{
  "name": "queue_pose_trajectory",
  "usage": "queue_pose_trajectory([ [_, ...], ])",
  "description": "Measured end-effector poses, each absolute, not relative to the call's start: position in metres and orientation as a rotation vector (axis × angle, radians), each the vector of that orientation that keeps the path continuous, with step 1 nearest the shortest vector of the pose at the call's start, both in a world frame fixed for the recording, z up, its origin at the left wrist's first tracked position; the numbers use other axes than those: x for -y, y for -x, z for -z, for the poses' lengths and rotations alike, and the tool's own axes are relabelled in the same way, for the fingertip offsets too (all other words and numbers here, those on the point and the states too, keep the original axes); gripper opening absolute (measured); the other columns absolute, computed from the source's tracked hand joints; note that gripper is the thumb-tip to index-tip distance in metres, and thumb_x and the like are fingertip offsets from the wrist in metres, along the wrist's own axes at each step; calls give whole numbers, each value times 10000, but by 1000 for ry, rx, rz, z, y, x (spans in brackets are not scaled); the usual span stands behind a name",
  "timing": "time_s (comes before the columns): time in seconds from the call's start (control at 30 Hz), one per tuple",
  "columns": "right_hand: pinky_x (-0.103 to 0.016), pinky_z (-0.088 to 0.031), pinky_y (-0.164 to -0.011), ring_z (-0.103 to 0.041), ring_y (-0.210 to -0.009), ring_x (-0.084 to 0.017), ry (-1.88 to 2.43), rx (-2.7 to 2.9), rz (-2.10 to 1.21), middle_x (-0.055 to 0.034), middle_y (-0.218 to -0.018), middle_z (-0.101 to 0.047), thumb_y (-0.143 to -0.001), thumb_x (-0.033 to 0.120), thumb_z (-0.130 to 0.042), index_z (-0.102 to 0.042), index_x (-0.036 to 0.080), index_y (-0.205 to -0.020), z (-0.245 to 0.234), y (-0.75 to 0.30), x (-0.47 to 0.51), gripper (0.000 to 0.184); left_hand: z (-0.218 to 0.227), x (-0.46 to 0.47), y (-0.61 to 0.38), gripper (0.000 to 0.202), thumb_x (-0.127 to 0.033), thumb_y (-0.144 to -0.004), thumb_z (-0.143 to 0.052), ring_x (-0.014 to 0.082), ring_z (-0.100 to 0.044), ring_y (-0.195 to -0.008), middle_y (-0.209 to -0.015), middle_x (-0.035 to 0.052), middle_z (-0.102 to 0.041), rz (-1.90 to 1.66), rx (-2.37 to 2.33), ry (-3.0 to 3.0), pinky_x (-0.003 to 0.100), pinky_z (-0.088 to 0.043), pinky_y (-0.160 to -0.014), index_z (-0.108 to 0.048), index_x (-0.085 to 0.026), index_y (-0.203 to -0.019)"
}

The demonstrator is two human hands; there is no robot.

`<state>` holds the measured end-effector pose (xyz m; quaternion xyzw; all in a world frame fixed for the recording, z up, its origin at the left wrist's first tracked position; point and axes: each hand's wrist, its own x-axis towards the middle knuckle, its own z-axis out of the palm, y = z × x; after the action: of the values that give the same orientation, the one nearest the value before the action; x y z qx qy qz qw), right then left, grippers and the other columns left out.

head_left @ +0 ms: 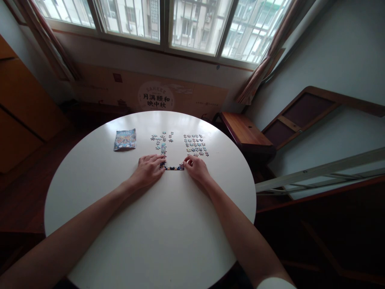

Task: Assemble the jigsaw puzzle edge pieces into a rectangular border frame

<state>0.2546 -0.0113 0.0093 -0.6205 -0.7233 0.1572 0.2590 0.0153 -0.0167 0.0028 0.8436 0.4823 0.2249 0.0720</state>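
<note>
Joined jigsaw pieces (173, 168) form an L on the white table, with one row along the bottom and a column (163, 149) going up at the left. My left hand (148, 167) lies flat, its fingertips on the lower left corner of this L. At the right end of the bottom row, my right hand (195, 166) is closed in a pinch at a jigsaw piece (181, 165), mostly covered by the fingers. Loose jigsaw pieces (155, 137) lie scattered above the column. More loose pieces (195, 141) are set out in rows beyond my right hand.
A printed picture sheet (125, 139) with a puzzle image lies on the left of the round white table (99, 224). A wooden stool or bench (245, 128) stands at the right behind the table. Barred windows (198, 24) and a printed cardboard panel (192, 94) are at the back.
</note>
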Motion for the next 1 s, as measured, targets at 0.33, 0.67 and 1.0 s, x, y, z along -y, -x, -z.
queue_pose_trajectory([
  [0.33, -227, -355, -627, -555, -633, -122, 1673, 1955, -423, 22, -688, -653, -819, 278, -582, -675, 232, -810, -7, -255, 11, 104, -3, 17, -16, 314, -376, -874, -506, 250, -497, -1243, -1326, 14, -599, -688, -1459, -2537, 452, -295, -1035, -630, -315, -1156],
  [0.67, -228, -357, -626, -559, -635, -124, 1679, 1961, -422, 22, -686, -654, -820, 281, -581, -676, 232, -814, -9, -255, 10, 108, -3, 17, -16, 303, -361, -857, -521, 257, -493, -1246, -1324, 19, -601, -686, -1473, -2525, 457, -301, -1030, -638, -311, -1132],
  [1.0, -226, -359, -622, -561, -637, -124, 1672, 1963, -427, 21, -683, -654, -822, 280, -575, -679, 233, -824, -8, -255, 11, 115, -4, 18, -15, 279, -367, -847, -534, 245, -506, -1228, -1302, 24, -611, -692, -1473, -2519, 448, -306, -1027, -639, -307, -1098],
])
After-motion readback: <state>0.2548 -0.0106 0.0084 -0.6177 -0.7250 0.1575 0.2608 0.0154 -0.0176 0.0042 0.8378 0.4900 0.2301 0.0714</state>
